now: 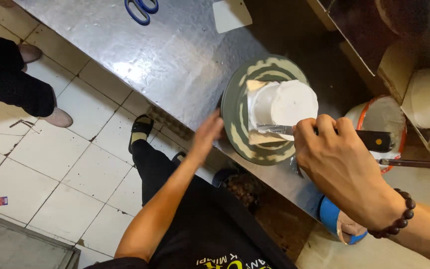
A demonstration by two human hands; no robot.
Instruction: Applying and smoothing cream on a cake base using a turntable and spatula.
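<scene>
Head view shows me the steel table (175,55), on it the turntable (240,129) carrying the white cake (284,107) at its centre. My left hand (207,134) rests with spread fingers on the turntable's rim, while my right hand (332,152) is clenched around the spatula (279,130) against the cake's side. I judge a steady blade angle and slow, even turning give the smoothest coat.

Overhead glare on steel table (165,55), dim right side

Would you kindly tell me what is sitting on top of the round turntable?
A white frosted cake stands on the turntable; the spatula blade touches its side. The cake's base is hidden.
</scene>
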